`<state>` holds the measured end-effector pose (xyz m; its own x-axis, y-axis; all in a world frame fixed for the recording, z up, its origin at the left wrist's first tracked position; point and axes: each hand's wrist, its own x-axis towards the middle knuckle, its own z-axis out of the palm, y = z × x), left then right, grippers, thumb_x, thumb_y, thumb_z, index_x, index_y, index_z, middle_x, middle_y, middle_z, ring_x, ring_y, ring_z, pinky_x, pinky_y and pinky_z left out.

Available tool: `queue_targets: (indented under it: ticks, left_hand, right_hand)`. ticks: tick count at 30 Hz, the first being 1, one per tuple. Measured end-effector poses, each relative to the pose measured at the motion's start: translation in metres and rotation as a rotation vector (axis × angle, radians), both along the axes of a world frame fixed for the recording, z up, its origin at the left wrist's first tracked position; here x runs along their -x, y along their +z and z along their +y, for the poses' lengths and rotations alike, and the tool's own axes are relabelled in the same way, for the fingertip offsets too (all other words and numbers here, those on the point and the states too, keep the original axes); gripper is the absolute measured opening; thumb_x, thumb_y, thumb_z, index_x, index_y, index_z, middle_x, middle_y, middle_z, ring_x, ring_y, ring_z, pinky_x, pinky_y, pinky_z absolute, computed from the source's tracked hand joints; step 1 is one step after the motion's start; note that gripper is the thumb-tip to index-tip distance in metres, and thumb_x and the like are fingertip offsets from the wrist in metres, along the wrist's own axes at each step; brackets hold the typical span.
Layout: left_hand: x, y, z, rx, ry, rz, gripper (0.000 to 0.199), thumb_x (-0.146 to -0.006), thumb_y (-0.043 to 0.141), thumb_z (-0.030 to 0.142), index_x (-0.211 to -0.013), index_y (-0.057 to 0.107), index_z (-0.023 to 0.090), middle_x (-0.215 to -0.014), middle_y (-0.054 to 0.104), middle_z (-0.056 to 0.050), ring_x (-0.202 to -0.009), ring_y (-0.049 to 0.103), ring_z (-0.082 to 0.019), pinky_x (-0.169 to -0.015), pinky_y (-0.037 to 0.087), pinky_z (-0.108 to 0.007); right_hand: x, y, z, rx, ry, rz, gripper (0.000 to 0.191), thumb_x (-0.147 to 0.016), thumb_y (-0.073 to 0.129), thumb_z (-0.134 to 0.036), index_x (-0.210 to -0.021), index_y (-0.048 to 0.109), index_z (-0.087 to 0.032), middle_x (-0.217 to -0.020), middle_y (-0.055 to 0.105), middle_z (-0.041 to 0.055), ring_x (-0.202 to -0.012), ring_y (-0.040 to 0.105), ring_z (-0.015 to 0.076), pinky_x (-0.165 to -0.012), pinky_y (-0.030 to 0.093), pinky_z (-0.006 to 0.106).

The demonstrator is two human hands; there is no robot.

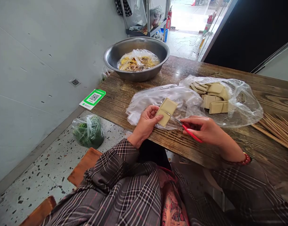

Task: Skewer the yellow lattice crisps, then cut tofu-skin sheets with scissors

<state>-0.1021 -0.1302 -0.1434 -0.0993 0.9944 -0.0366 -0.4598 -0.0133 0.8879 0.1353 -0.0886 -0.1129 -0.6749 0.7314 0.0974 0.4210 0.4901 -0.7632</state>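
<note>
My left hand (148, 121) grips a flat, pale beige piece of tofu sheet (168, 108) by its lower left side, above the table's near edge. In my right hand (205, 127) is a pair of scissors (191, 132) with red handles. The metal blades reach across the middle of the sheet from the right; whether they are parted is too small to tell. Behind my hands lies a clear plastic bag (247, 106), spread over the table, with several similar beige pieces (216, 94) heaped in it.
A large steel basin (108, 59) with bagged food on sticks stands at the table's far left. Bamboo skewers (275, 125) lie at the right. A green payment-code card (94, 98) sits on the left edge; bagged greens (88, 131) rest on the floor.
</note>
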Motion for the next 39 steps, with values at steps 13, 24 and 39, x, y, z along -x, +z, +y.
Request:
queue_targets:
  ticks: [13, 24, 39]
  left_hand:
    - [-0.001, -0.002, 0.0, 0.021, -0.177, 0.125, 0.035, -0.08, 0.074, 0.044, -0.094, 0.066, 0.014, -0.076, 0.071, -0.002, -0.061, 0.067, -0.013, -0.062, 0.054, -0.025]
    - [-0.004, -0.001, 0.0, 0.018, -0.19, 0.146, 0.035, -0.077, 0.075, 0.044, -0.094, 0.07, 0.014, -0.078, 0.072, -0.003, -0.062, 0.064, -0.011, -0.062, 0.052, -0.023]
    - [-0.001, -0.001, 0.0, 0.029, -0.106, 0.071, 0.036, -0.071, 0.082, 0.034, -0.095, 0.064, 0.015, -0.094, 0.071, -0.004, -0.084, 0.068, -0.016, -0.077, 0.057, -0.028]
  right_hand:
    - [0.0, -0.003, 0.001, -0.08, 0.005, -0.007, 0.037, -0.085, 0.066, -0.039, -0.114, 0.074, -0.018, -0.083, 0.069, 0.0058, -0.068, 0.059, 0.0156, -0.062, 0.048, 0.03]
    - [0.005, -0.003, -0.002, -0.087, 0.006, 0.03, 0.034, -0.087, 0.063, -0.038, -0.111, 0.075, -0.017, -0.077, 0.067, 0.0047, -0.065, 0.056, 0.0146, -0.059, 0.045, 0.029]
    - [0.004, -0.008, 0.004, -0.075, -0.147, 0.093, 0.043, -0.083, 0.068, -0.049, -0.112, 0.074, -0.017, -0.08, 0.067, 0.0054, -0.066, 0.057, 0.0161, -0.06, 0.047, 0.031]
